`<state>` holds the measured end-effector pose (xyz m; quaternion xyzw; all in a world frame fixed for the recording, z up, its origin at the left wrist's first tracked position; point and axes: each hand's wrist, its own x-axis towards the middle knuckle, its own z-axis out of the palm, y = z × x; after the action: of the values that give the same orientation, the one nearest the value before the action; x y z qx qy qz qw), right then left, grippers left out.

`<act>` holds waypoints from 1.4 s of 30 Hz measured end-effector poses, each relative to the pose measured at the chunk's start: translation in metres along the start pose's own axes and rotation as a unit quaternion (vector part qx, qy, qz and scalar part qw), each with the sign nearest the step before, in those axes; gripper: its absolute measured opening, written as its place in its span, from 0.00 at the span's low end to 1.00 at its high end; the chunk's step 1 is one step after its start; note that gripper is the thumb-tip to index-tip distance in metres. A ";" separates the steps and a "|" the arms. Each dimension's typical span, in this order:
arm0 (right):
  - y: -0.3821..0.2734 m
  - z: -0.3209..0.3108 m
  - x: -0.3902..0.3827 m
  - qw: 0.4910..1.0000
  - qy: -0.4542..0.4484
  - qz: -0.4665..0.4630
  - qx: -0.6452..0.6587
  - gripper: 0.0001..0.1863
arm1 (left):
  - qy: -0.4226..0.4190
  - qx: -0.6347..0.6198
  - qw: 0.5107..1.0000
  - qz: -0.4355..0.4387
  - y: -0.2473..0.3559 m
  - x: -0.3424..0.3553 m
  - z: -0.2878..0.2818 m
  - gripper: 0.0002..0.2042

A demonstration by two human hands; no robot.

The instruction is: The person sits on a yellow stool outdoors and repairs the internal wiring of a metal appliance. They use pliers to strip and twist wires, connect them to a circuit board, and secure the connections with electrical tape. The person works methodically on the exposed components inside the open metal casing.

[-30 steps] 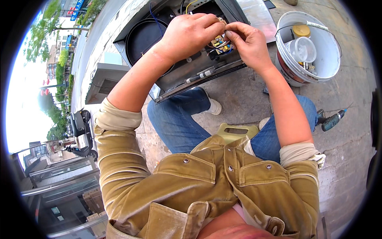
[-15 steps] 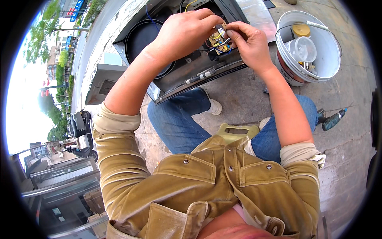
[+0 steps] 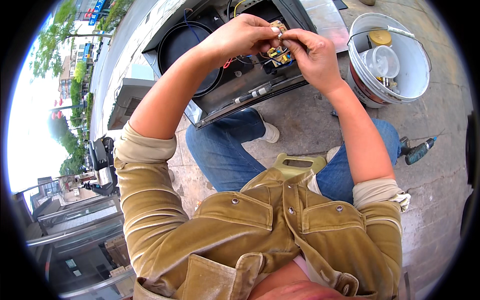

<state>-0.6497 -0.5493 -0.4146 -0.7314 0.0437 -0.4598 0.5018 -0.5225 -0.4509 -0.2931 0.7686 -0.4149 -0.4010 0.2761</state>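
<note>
Metal-tipped small connector is pinched between both hands over the open black appliance casing; wiring step underway, steady fine alignment needed next.

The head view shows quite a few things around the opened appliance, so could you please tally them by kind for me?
Hands: 2, left hand and right hand, both at the small electrical part
Opened appliance: 1
White bucket: 1
Cordless drill: 1
Small electrical part: 1
Total: 6
</note>
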 end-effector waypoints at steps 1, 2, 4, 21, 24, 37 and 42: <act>0.000 0.000 0.000 1.000 0.001 0.017 0.009 0.07 | 0.059 0.135 0.988 0.051 0.004 -0.004 0.001 0.12; 0.002 0.000 0.000 0.999 0.006 0.030 0.034 0.07 | 0.117 0.267 0.951 0.102 0.008 -0.007 0.002 0.11; 0.008 0.000 0.001 0.995 0.014 0.057 0.084 0.07 | 0.222 0.487 0.776 0.334 -0.003 -0.008 0.001 0.06; 0.005 -0.001 0.001 0.999 0.005 0.029 0.040 0.07 | 0.115 0.438 0.855 0.253 -0.007 0.001 0.011 0.09; 0.006 -0.001 0.000 0.998 -0.001 0.036 0.055 0.08 | 0.062 0.326 0.924 0.192 -0.005 0.003 0.000 0.13; 0.005 -0.006 0.002 0.994 -0.015 0.085 0.072 0.08 | 0.049 0.571 0.685 0.450 0.031 -0.001 -0.007 0.06; 0.007 -0.002 -0.002 0.997 -0.003 0.051 0.056 0.08 | 0.058 0.469 0.840 0.266 0.012 0.008 0.002 0.08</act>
<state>-0.6492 -0.5530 -0.4208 -0.7004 0.0542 -0.4330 0.5648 -0.5264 -0.4640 -0.2876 0.6879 -0.7254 -0.0244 0.0019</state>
